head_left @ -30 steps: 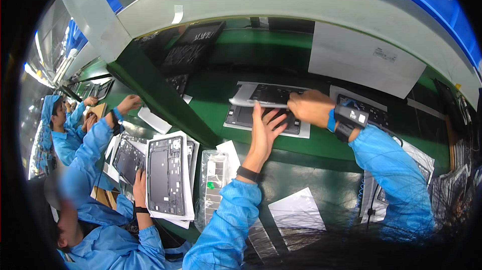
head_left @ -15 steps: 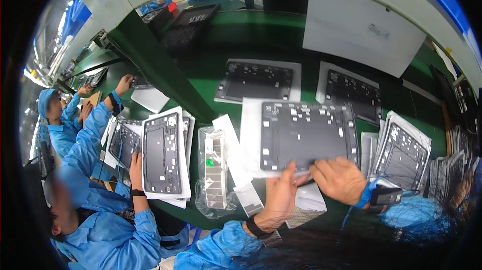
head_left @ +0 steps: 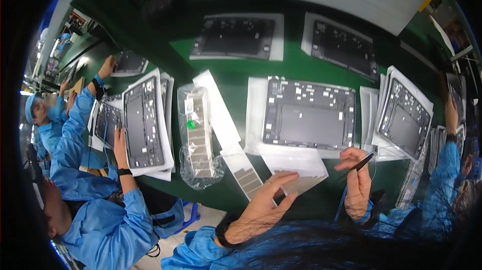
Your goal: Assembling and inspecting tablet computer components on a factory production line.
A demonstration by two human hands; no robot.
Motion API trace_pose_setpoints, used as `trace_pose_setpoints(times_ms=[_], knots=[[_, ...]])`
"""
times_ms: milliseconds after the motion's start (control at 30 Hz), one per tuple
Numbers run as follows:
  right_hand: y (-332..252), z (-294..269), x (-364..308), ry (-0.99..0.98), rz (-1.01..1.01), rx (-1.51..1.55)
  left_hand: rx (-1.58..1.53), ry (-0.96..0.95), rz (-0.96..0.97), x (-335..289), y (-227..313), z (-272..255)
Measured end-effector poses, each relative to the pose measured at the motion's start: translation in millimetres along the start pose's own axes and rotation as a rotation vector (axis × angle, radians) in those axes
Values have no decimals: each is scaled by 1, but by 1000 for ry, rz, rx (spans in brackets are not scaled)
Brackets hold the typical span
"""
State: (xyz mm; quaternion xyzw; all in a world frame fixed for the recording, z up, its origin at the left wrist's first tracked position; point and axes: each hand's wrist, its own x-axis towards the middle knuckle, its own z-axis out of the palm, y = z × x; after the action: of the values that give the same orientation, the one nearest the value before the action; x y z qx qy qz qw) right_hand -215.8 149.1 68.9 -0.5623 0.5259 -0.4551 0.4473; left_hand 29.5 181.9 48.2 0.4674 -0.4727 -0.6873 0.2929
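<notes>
A dark grey tablet-shaped panel (head_left: 311, 114), dotted with small white pieces, lies flat on white sheets (head_left: 255, 114) before me. Below it sits a white sheet with a grey-brown striped part (head_left: 304, 183). My left hand (head_left: 263, 205) is at the left edge of that striped part, thumb and fingers apart, with nothing visibly gripped. Right of the sheet, my right hand (head_left: 357, 184) is raised palm up, holding a slim black pointed tool (head_left: 362, 162) between thumb and fingers. Whether the tool is tweezers or a pen I cannot tell.
Similar panels lie at the back (head_left: 233, 39), (head_left: 344, 46) and on a stack to the right (head_left: 404, 114). A clear plastic bag with a strip of grey pieces (head_left: 200, 139) and white strips (head_left: 218, 109) lie left. A co-worker's hand (head_left: 119, 144) touches another panel (head_left: 143, 124).
My hands have come away from the panel's near edge and moved apart. The left is now at the striped sheet; the right has turned palm up with the black tool. The view has shifted.
</notes>
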Motion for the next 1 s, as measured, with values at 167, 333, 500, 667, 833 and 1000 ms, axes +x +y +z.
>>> trace_pose_setpoints(times_ms=[167,333,500,667,833,1000], knots=[[47,27,-19,-52,383,205,974,440,237,5,-48,12],[65,45,-14,-113,356,100,1049,428,212,-2,-55,12],[61,48,-15,-132,408,110,1070,357,241,-1,-54,14],[65,54,-17,-40,452,108,1040,291,260,1,-50,13],[65,51,-9,-61,482,76,1061,279,255,4,-43,11],[63,42,-10,0,495,248,1091,230,249,7,-27,12]])
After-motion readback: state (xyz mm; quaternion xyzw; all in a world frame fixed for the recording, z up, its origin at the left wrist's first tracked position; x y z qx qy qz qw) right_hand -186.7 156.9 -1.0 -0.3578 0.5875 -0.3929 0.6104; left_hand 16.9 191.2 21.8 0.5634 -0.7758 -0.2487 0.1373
